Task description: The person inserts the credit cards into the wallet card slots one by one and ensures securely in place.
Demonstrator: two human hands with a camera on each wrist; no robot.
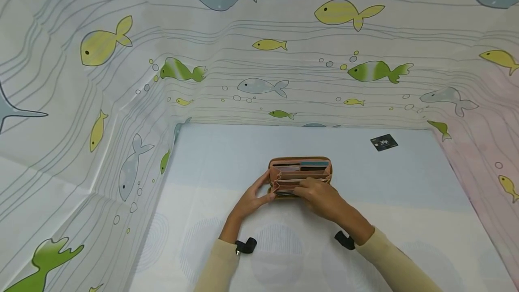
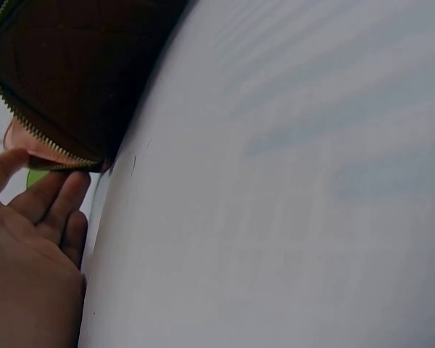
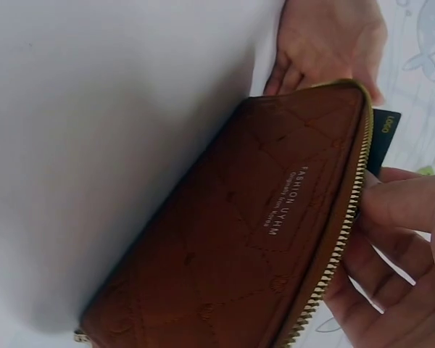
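A brown quilted zip wallet [image 1: 300,177] stands unzipped on the table, its pink lining and several card slots showing in the head view. My left hand [image 1: 253,199] grips its left end, thumb at the near corner and fingers round the side. At the near side, my right hand [image 1: 320,197] has its fingers curled at the front slots. The right wrist view shows a dark green card [image 3: 383,138] marked LOGO poking above the zipped rim, my right thumb and fingers pinching at its lower edge. Gold zip teeth [image 3: 333,261] run along that rim.
A black card [image 1: 384,142] reading Vip lies at the back right of the pale table [image 1: 227,148]. Fish-printed sheeting [image 1: 227,66] rises behind and along both sides. Each wrist carries a small black camera mount, the left one [image 1: 246,245] near the sleeve.
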